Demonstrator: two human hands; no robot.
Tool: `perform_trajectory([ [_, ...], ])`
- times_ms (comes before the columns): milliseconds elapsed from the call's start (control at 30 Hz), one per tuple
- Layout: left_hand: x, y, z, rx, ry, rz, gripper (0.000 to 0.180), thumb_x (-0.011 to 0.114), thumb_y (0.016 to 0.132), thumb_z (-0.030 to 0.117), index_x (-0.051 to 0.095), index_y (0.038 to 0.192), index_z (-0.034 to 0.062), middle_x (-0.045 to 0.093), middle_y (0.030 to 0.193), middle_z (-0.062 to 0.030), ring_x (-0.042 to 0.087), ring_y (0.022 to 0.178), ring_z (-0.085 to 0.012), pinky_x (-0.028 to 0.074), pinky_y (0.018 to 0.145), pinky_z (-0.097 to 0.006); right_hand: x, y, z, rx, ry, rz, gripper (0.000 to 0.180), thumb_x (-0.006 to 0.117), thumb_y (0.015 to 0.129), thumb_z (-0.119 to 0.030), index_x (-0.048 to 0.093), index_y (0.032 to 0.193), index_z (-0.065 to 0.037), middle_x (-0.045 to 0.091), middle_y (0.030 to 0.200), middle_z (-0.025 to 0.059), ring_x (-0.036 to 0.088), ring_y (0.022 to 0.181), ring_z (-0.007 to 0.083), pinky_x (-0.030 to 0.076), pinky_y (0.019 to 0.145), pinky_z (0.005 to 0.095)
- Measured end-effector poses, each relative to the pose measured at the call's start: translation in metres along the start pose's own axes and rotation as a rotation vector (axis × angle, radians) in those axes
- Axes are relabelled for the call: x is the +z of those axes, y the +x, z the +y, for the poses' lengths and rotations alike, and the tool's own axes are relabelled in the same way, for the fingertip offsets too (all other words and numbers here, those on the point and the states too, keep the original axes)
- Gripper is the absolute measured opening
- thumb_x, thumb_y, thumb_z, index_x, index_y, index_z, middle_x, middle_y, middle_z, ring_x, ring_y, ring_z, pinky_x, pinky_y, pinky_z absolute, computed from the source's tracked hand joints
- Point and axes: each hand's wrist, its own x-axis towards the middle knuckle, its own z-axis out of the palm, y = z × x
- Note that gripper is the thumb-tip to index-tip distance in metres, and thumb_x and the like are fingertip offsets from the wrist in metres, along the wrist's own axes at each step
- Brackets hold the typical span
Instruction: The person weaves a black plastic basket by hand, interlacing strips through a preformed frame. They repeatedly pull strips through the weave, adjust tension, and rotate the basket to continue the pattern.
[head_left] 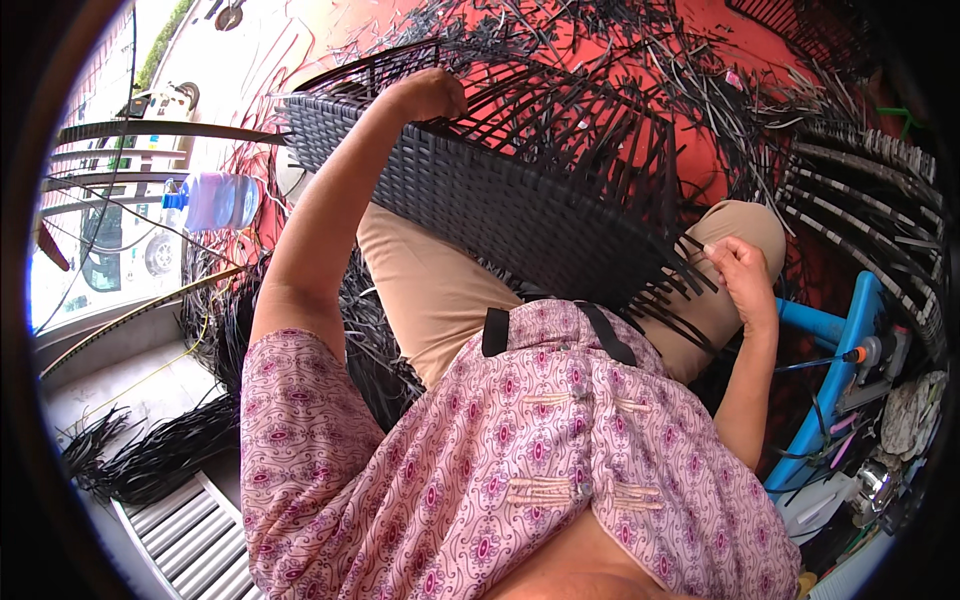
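Note:
Across my lap lies a dark woven panel (500,200) of flat plastic strips, tilted, its left end higher in the picture than its right. Loose strip ends (610,135) fan out from its far edge, and more stick out at its right corner. My left hand (430,95) is closed over the far edge among the strips; its fingertips are partly hidden. At the right corner, my right hand (745,275) pinches the end of a black strip (695,247) between thumb and finger, above my right knee.
Strip offcuts (700,90) litter the red floor. On the right stand a blue frame (825,380) and a rack-like bundle of dark strips (860,190), with tools beside them. To the left are a water bottle (222,202), a black strip bundle (170,445) and a slatted metal piece (190,535).

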Motion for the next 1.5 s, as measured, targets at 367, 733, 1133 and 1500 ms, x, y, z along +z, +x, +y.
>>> perform_trajectory([
  [367,-0.003,0.008,0.016,-0.179,0.325,-0.082,0.015,0.064,0.083,0.018,0.078,0.089,0.0156,0.074,0.087,-0.0101,0.071,0.085,-0.0291,0.055,0.076,-0.041,0.011,0.000,-0.003,-0.003,0.175,-0.038,0.017,0.067,0.095,-0.020,0.068,0.084,-0.006,0.054,0.069,-0.0080,0.045,0.061,0.0016,0.037,0.056,0.0194],
  [733,-0.017,0.013,-0.040,0.057,0.104,-0.063,0.028,0.074,0.075,0.017,0.077,0.102,0.0146,0.074,0.092,-0.0099,0.070,0.084,-0.0231,0.054,0.074,-0.039,0.021,0.008,-0.004,0.015,0.108,-0.059,0.026,0.066,0.096,-0.026,0.070,0.086,-0.002,0.057,0.068,-0.0033,0.048,0.059,0.0039,0.039,0.056,0.0209],
  [1133,-0.012,0.017,-0.079,0.120,0.538,-0.093,0.019,0.065,0.080,0.021,0.073,0.090,0.0071,0.072,0.091,-0.0124,0.069,0.089,-0.0289,0.054,0.076,-0.038,0.007,-0.020,-0.001,-0.001,0.051,0.045,0.014,0.065,0.094,-0.016,0.068,0.086,-0.005,0.053,0.071,-0.0090,0.043,0.061,0.0010,0.033,0.054,0.0194],
  [1500,-0.013,0.031,-0.089,-0.421,0.167,-0.202,0.023,0.076,0.069,0.021,0.074,0.082,0.0031,0.069,0.073,-0.0102,0.065,0.063,-0.0228,0.053,0.058,-0.039,0.013,-0.016,0.008,-0.002,0.152,0.005,0.011,0.065,0.093,-0.011,0.068,0.088,-0.002,0.058,0.077,-0.0078,0.047,0.069,0.0013,0.039,0.063,0.0191],
])
